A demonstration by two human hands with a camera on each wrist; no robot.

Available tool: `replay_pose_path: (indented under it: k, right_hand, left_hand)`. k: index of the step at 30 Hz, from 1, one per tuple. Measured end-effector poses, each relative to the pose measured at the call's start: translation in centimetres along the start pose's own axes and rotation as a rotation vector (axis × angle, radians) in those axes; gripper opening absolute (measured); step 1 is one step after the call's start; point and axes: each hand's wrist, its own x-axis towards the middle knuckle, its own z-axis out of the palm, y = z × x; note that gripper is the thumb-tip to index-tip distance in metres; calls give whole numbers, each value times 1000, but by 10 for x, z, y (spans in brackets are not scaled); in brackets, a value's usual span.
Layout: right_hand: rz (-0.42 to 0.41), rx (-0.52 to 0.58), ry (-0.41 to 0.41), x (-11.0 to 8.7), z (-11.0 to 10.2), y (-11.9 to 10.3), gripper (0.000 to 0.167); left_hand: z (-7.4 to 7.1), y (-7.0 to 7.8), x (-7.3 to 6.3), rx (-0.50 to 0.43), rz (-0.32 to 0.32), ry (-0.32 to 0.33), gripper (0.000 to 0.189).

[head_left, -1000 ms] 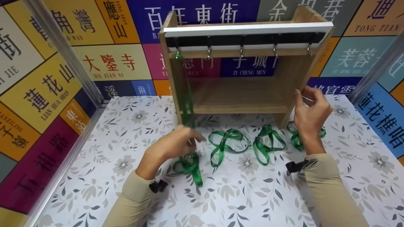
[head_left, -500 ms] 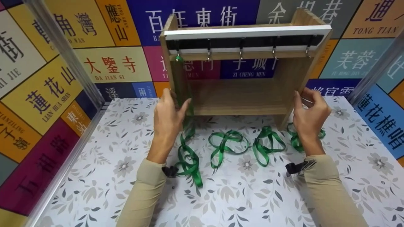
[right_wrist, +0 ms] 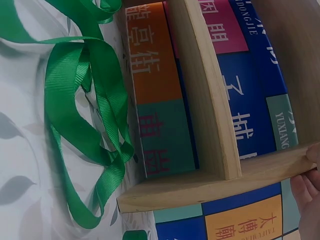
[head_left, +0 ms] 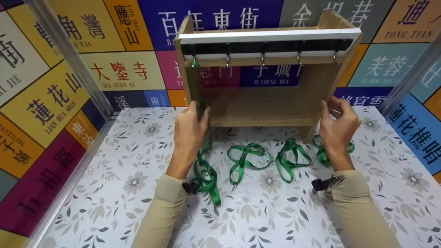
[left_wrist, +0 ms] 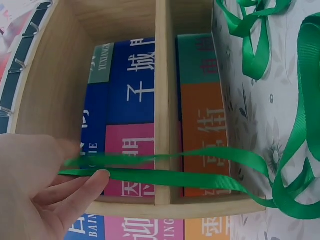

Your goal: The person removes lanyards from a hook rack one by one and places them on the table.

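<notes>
A wooden rack [head_left: 262,119] with a row of metal hooks stands upright at the back of the table. From its leftmost hook hangs a green ribbon [left_wrist: 180,177], its lower end lying in loops. My left hand [head_left: 188,132] is at the rack's left side panel, with the ribbon's two strands running in between thumb and fingers. It holds them there; the exact contact is partly hidden. At the opposite side, my right hand [head_left: 339,122] pinches the edge of the right side panel [right_wrist: 280,167] between thumb and fingers.
More looped green ribbons lie before the rack: one at the middle [head_left: 246,160], another right of it [head_left: 291,162], and a third ribbon [head_left: 324,155] partly behind my right wrist. Sign-patterned walls [head_left: 134,69] stand behind and beside the leaf-patterned tabletop [head_left: 262,220].
My left hand has risen from the loose ribbon on the table to the left panel, then shifted slightly right as its fingers closed. The right hand stays on the rack.
</notes>
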Motion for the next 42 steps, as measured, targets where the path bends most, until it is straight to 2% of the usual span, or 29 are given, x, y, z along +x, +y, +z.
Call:
replay_pose_path:
  k: [3, 7, 14, 21, 27, 31, 35, 39, 42]
  right_hand:
    - [-1, 2, -4, -1, -1, 0, 33]
    - [-28, 18, 3, -1, -1, 0, 33]
    - [-52, 30, 18, 0, 0, 1, 32]
    - [-23, 13, 3, -1, 0, 0, 34]
    - [13, -7, -3, -1, 1, 0, 33]
    - [12, -11, -5, -1, 0, -1, 34]
    - [7, -5, 1, 0, -1, 0, 34]
    - [-15, 3, 9, 0, -1, 0, 34]
    - [-20, -1, 3, -1, 0, 0, 34]
  left_hand:
    - [0, 0, 0, -17, 24, 19, 22]
    - [-5, 0, 2, -42, 51, 43, 16]
    - [-23, 0, 11, -26, 113, 98, 16]
    - [-46, -7, 20, 126, 195, 242, 14]
    - [-68, -16, 27, 63, 265, 294, 23]
    - [-82, -21, 31, 31, 274, 334, 23]
    - [-93, -21, 35, 46, 270, 350, 23]
    - [-95, -25, 35, 68, 239, 312, 22]
    - [-93, -31, 33, 93, 182, 255, 22]
